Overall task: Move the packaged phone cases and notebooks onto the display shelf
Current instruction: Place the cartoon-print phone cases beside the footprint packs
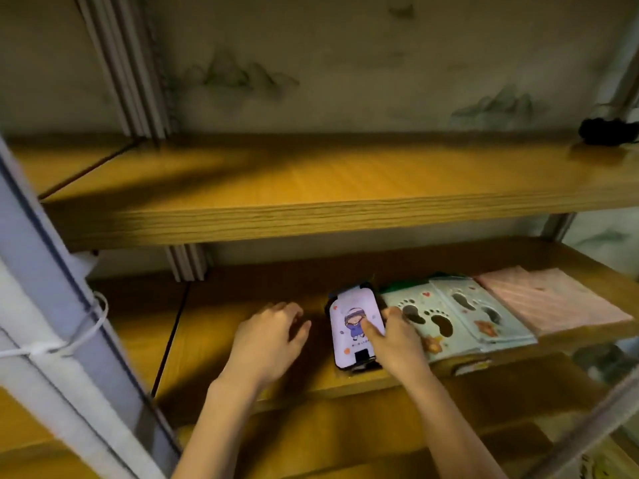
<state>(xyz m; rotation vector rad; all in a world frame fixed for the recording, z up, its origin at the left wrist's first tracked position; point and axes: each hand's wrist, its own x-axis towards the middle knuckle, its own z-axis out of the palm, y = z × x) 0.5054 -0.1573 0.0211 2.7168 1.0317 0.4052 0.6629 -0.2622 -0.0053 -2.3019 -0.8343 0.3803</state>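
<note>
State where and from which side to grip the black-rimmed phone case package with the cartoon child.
Probably across its long edges, from above: the phone case package lies flat on the wooden shelf, left edge free, mint footprint notebooks crowding its right.

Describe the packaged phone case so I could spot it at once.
Look at the lower wooden shelf. At the left end of its row of flat items lies the phone case, gripped by the right hand. Unlike the mint-green footprint notebooks beside it and the pink notebooks further right, it is narrow, black-edged and shows a cartoon figure in blue.
</note>
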